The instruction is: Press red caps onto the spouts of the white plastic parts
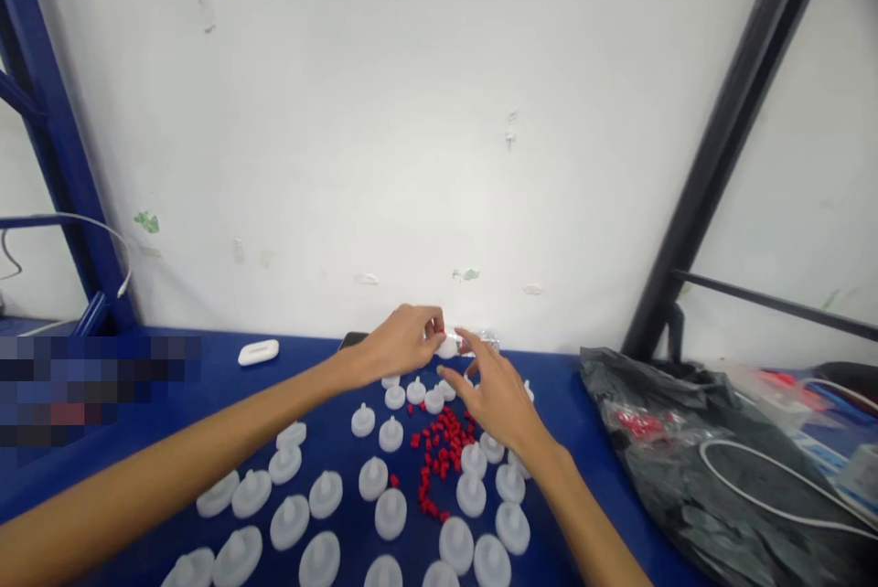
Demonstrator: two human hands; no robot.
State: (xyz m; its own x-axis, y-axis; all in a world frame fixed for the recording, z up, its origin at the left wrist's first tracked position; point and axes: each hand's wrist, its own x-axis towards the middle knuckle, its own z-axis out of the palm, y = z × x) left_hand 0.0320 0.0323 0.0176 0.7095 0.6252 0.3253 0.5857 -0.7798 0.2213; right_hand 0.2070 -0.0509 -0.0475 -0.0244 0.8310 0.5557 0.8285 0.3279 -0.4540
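Observation:
My left hand (pixel 406 337) is closed in a pinch on a white plastic cap (pixel 447 347), held above the far part of the blue surface. A speck of red shows by its fingertips. My right hand (pixel 492 390) is beside the cap, thumb and index finger spread apart; whether the index fingertip touches the cap I cannot tell. Below and between the hands lies a loose pile of small red plugs (pixel 445 441). Several more round white caps with a central spout, such as a near one (pixel 390 514), stand around the pile on the blue surface (pixel 206 395).
A small white case (pixel 259 352) lies at the back left. Behind my left hand are a dark flat object (pixel 353 339) and clear crinkled plastic (pixel 488 339). On the right, a black plastic bag (pixel 658 459) carries a bag of red pieces (pixel 641 423) and a white cable (pixel 754 514).

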